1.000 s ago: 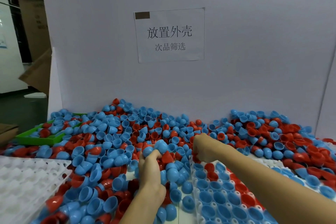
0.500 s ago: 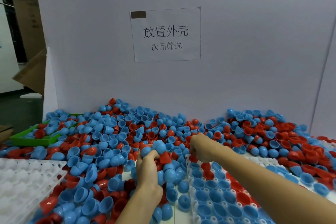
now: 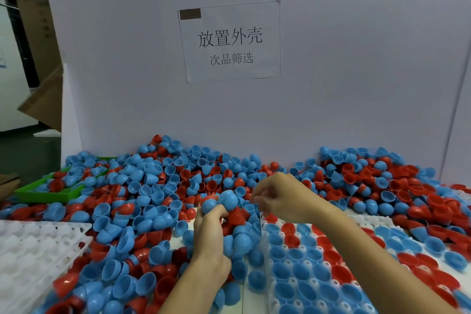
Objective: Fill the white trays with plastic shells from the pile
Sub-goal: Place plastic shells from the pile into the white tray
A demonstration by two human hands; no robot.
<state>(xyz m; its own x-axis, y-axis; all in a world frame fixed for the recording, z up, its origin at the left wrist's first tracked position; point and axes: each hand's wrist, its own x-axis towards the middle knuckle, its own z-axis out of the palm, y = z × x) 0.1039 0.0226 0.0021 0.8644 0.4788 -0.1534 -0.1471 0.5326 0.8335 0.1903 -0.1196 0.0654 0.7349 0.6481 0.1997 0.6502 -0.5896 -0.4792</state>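
A big pile of blue and red plastic shells (image 3: 142, 194) covers the table up to the white back wall. My left hand (image 3: 211, 234) is raised over the pile's middle and grips a small bunch of blue shells (image 3: 221, 201) in its fingertips. My right hand (image 3: 280, 196) hovers just right of that bunch, above the far left corner of a white tray (image 3: 283, 236), its fingers curled. Blur hides whether they hold anything. Blue and red shells sit in this tray's pockets. A second white tray (image 3: 30, 247) at the left edge has bare pockets.
A green tray (image 3: 48, 195) with a few shells lies at the far left, half buried by the pile. A paper sign (image 3: 230, 41) hangs on the white wall behind. Loose shells spill over the right tray's far edge.
Both hands have lifted off the pile. My left hand now holds blue shells higher up, and my right hand has risen and drawn close to them.
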